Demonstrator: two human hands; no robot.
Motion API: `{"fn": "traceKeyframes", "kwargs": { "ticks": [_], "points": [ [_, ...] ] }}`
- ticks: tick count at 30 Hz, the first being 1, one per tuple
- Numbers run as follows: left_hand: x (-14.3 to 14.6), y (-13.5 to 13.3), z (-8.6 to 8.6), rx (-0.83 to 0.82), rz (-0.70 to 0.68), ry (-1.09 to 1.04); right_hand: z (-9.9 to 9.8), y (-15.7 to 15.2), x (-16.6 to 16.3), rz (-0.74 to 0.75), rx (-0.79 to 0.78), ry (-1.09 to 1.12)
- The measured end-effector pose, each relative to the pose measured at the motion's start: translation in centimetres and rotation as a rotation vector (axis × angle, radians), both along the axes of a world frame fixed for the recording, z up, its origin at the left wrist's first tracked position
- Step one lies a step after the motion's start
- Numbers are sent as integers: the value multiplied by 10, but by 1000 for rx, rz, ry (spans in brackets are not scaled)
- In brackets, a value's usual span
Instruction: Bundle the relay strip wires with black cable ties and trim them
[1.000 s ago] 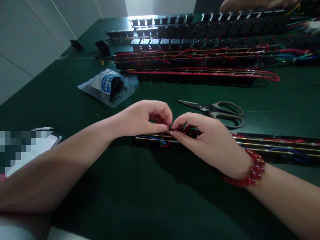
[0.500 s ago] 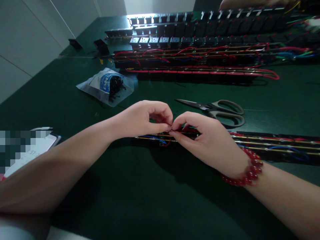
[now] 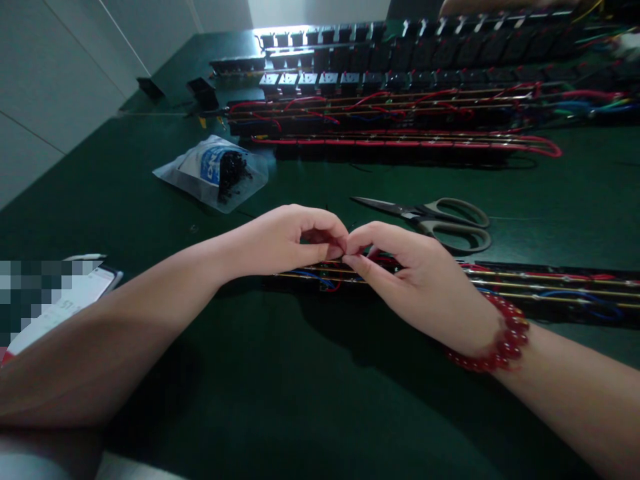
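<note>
My left hand (image 3: 295,239) and my right hand (image 3: 410,273) meet fingertip to fingertip, each closed in a pinch. Whatever lies between the fingertips is too small to make out. Both are over the near wired strip (image 3: 530,287), a long black housing with brass-coloured bars and red and blue wires. It runs from beneath my fingers to the right edge of the view. Just beyond my right hand lies a pair of scissors (image 3: 425,217), blades to the left. A red bead bracelet (image 3: 510,340) circles my right wrist.
A clear plastic bag (image 3: 210,173) of small black pieces lies behind my left hand. Several wired strips (image 3: 380,110) and rows of black sockets (image 3: 345,83) stretch across the back of the green table (image 3: 310,400). A phone-like thing (image 3: 65,307), partly blurred out, is at the left.
My pinched fingertips have shifted very slightly to the right and stay together over the near strip. Everything else lies as before.
</note>
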State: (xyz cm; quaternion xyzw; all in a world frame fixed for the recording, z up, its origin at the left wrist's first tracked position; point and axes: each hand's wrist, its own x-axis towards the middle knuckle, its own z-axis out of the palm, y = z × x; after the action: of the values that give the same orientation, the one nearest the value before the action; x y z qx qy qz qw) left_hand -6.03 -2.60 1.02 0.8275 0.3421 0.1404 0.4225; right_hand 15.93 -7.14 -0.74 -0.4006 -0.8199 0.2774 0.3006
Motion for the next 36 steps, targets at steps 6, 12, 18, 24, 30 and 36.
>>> {"fn": "traceKeyframes", "kwargs": {
  "ticks": [6,12,18,24,30,36],
  "points": [
    [0,-1,-1,43,-35,44,0,1,1,-24,18,-4],
    [1,0,-3,16,-24,63,2,2,-1,-30,-15,-27],
    [1,1,0,4,-42,104,0,2,-2,-12,7,-17],
    [-1,3,-1,4,-40,105,0,1,-2,-52,-9,22],
    [-1,3,-3,9,-53,101,2,0,-2,-70,-7,28],
    [-1,3,-2,12,-55,155,-2,1,3,-140,-82,118]
  ]
}}
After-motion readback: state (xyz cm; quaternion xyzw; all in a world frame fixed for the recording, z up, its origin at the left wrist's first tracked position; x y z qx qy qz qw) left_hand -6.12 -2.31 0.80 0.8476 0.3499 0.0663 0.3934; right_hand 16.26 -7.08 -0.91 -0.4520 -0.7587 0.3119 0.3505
